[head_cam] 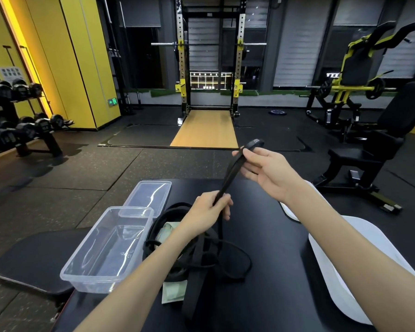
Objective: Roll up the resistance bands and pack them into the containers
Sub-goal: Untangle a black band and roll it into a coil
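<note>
The right hand [266,171] pinches the upper looped end of one black resistance band [230,171], raised above the black bench [273,259]. The left hand [209,209] grips the same band lower down, fingers curled round it. The remaining bands [201,257] lie tangled on the bench, just beside the clear container [91,286]. Its lid [151,192] lies behind it.

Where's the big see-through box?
In the head view, the clear box sits lower left on the black bench, just left of the band pile.
</note>
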Action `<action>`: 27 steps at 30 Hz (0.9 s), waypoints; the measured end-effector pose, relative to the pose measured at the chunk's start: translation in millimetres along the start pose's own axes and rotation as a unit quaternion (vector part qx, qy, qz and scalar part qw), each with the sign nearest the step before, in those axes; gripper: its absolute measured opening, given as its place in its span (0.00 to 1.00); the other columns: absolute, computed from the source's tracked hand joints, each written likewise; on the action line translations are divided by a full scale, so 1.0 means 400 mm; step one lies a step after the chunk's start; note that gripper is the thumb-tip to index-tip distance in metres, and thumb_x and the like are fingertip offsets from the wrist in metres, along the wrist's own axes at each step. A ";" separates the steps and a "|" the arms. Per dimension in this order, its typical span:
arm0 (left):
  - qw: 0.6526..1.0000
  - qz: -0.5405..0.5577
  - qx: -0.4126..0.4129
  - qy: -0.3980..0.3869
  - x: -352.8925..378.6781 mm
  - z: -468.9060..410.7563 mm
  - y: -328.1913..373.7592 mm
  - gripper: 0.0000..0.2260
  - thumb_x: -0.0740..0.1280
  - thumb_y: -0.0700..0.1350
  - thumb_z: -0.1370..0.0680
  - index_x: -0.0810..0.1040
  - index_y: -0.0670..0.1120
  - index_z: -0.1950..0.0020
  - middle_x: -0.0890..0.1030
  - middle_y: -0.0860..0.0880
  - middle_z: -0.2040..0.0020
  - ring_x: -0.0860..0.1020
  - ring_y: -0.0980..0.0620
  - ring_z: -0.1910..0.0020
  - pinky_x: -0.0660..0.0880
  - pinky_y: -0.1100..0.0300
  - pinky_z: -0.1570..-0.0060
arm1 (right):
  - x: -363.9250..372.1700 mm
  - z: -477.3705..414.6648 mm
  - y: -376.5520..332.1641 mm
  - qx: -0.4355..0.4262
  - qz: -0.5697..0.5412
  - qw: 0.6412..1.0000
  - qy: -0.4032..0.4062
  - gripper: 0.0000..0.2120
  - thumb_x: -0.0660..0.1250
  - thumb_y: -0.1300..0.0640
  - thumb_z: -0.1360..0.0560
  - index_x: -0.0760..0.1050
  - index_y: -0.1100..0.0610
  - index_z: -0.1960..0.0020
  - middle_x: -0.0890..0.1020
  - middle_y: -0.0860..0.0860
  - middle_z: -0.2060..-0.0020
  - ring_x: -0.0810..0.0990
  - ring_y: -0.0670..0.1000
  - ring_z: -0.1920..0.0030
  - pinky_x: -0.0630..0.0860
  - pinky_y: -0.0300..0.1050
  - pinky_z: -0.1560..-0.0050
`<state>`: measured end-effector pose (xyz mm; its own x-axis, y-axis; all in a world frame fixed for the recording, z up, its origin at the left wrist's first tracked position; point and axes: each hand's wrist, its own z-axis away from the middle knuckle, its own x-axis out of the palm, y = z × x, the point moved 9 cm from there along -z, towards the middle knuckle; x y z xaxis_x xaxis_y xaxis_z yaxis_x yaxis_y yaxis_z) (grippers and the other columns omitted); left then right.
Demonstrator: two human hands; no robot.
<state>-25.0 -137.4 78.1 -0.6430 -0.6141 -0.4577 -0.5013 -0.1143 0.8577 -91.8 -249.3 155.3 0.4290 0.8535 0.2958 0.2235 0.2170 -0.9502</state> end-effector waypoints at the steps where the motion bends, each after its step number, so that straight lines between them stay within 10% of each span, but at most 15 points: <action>1: 1.000 0.011 0.007 0.010 -0.003 -0.005 0.016 0.12 0.58 0.47 0.19 0.76 0.47 0.60 0.79 0.52 0.69 0.80 0.52 0.66 0.74 0.56 0.54 | 0.000 0.003 0.010 0.006 0.009 1.000 -0.009 0.08 0.64 0.62 0.22 0.77 0.62 0.44 0.83 0.55 0.47 0.82 0.51 0.47 0.77 0.43 0.51; 14: 0.986 0.106 -0.045 -0.124 0.055 0.037 0.026 0.13 0.59 0.48 0.18 0.77 0.41 0.50 0.82 0.48 0.60 0.80 0.51 0.57 0.77 0.55 0.51 | -0.029 -0.007 -0.022 -0.014 -0.034 0.999 0.036 0.14 0.69 0.65 0.26 0.75 0.63 0.41 0.82 0.55 0.52 0.81 0.49 0.55 0.78 0.39 0.57; 22: 0.992 0.117 -0.018 -0.047 0.054 0.019 0.046 0.13 0.55 0.48 0.17 0.72 0.45 0.59 0.69 0.54 0.70 0.70 0.53 0.69 0.70 0.62 0.62 | 0.017 0.020 0.043 0.053 0.081 0.994 -0.049 0.02 0.65 0.60 0.22 0.76 0.55 0.53 0.83 0.54 0.48 0.81 0.49 0.52 0.75 0.46 0.44; 27: 0.995 0.098 0.014 -0.033 0.046 -0.017 0.113 0.12 0.57 0.50 0.18 0.71 0.45 0.57 0.71 0.53 0.67 0.71 0.54 0.67 0.70 0.57 0.58 | -0.019 0.025 0.055 0.052 0.109 0.993 -0.004 0.09 0.65 0.62 0.22 0.78 0.67 0.48 0.84 0.56 0.53 0.80 0.53 0.60 0.80 0.46 0.53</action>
<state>-55.5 -159.3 109.9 -0.7662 -0.5691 -0.2985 -0.3782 0.0237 0.9254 -99.0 -246.2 131.2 0.4494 0.8897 0.0809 0.0336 0.0737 -0.9967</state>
